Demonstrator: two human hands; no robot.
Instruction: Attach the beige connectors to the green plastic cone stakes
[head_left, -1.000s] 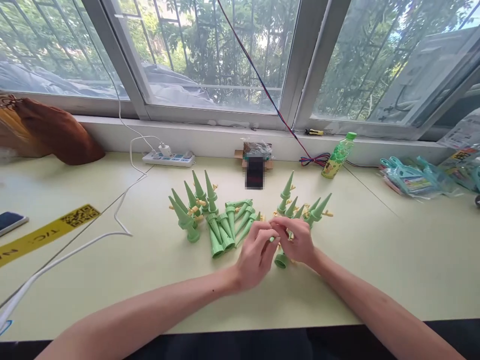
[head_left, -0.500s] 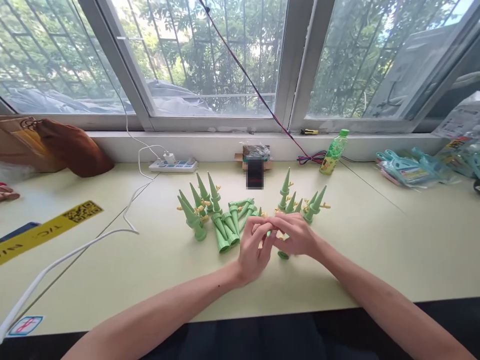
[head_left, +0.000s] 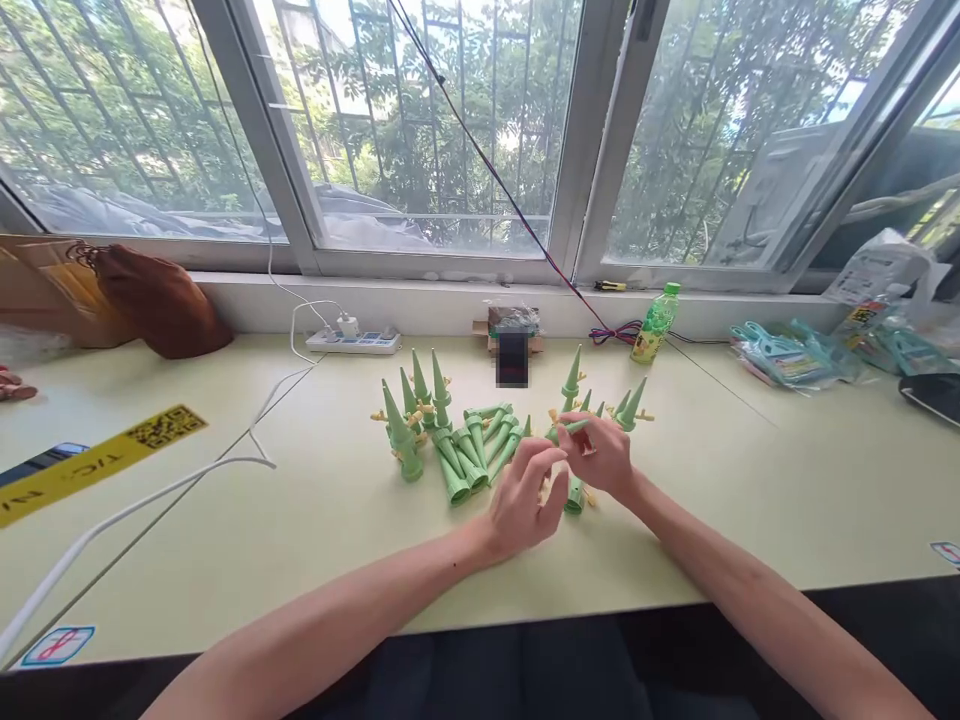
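My right hand (head_left: 606, 455) is closed around a green plastic watering spike (head_left: 574, 427), held sideways above the table. Beside it, my left hand (head_left: 525, 498) has its thumb and fingers apart with nothing between them; its fingertips come close to the right hand. Several loose green spikes (head_left: 469, 468) lie in a pile beyond my left hand. To the left stand upright spikes (head_left: 403, 440) with small yellow valves on their sides. More upright spikes (head_left: 573, 374) rise behind my right hand, partly hidden by it. Under my hands lies another green spike (head_left: 574, 498) with its round end towards me.
A small open box (head_left: 514, 322) sits at the back by the sill, near a power strip (head_left: 352, 343). A green bottle (head_left: 655, 325) and bagged blue items (head_left: 784, 355) are at the back right. A white cable (head_left: 187, 482) runs along the left; a brown pouch (head_left: 154, 300) lies behind it.
My hands were together at a small part; now they are slightly apart. The left hand has opened, and the right holds the spike. The view has shifted a little.
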